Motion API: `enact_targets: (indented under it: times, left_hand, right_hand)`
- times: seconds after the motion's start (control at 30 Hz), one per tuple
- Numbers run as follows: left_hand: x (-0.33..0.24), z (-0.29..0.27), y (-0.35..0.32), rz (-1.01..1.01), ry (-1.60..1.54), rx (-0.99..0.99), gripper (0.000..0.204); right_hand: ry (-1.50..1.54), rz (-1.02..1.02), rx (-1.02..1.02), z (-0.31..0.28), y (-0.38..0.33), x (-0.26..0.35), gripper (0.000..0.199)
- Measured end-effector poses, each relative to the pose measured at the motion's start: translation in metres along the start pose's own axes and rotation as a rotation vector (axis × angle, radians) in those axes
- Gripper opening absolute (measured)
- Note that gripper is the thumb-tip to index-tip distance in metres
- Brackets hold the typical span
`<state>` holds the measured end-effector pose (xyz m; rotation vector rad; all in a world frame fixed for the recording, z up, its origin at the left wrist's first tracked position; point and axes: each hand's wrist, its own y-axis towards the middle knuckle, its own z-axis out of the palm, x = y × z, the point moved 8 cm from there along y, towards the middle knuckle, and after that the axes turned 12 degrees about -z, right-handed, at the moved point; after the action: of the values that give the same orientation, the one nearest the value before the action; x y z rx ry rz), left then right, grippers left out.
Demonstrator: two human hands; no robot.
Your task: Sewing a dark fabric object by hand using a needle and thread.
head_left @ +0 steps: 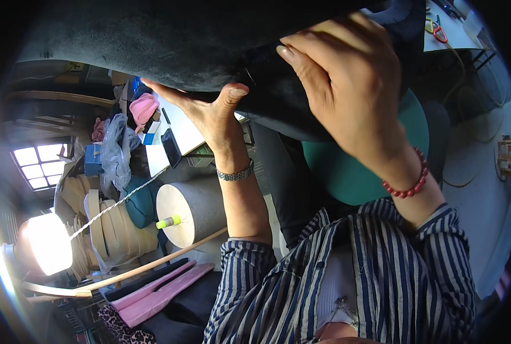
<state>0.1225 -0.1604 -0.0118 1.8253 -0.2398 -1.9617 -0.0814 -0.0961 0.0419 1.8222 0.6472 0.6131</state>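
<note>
A large dark piece covered in soft, suede-like cloth [135, 43] spans the top of the view, curving down toward me. Against its lower edge rests my left hand [207, 114], fingers stretched out and thumb spread apart. A short thin glint, like a needle or pin, shows on the cloth close to that thumb. My right hand [356, 86] is raised in front of the piece on the right, thumb and fingers drawn together in a pinch. Whatever sits between those fingertips is too small or hidden to make out. Below it lies a green rounded surface [353, 172].
A lit lamp [46, 243] glows at the left, near a large grey roll [209, 206]. Pink strips [164, 295] lie lower left. A white table [181, 129] holds a black phone-like slab [171, 147] and pink cloth [144, 109]. Red-handled scissors [440, 34] lie upper right.
</note>
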Motion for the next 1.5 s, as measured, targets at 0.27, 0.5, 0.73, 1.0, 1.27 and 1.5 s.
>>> enact_targets:
  times: [0.27,0.5,0.73,1.0,1.27,1.5]
  left_hand:
    - [-0.004,-0.006,-0.009,0.155,0.348,-0.031,0.136]
    - [-0.007,-0.003,-0.01,0.044,0.225,-0.079,0.147]
    - [-0.004,0.001,-0.008,0.055,0.163,-0.058,0.145]
    - [-0.002,0.001,-0.012,0.068,0.151,0.023,0.125]
    - [-0.002,0.014,-0.016,0.01,-0.038,0.044,0.112]
    - [0.003,0.008,-0.012,-0.031,0.046,0.002,0.113]
  right_hand:
    - [0.094,-0.083,0.401,0.038,0.004,-0.024,0.032]
    - [0.255,-0.38,0.744,0.052,0.012,-0.013,0.023]
    - [0.463,-0.255,0.827,0.056,0.009,-0.023,0.026]
    - [0.485,-0.32,0.186,0.034,0.004,-0.03,0.022]
    - [0.635,-0.143,0.646,0.052,0.0,-0.041,0.025]
    - [0.458,-0.078,0.666,0.062,-0.015,-0.042,0.02]
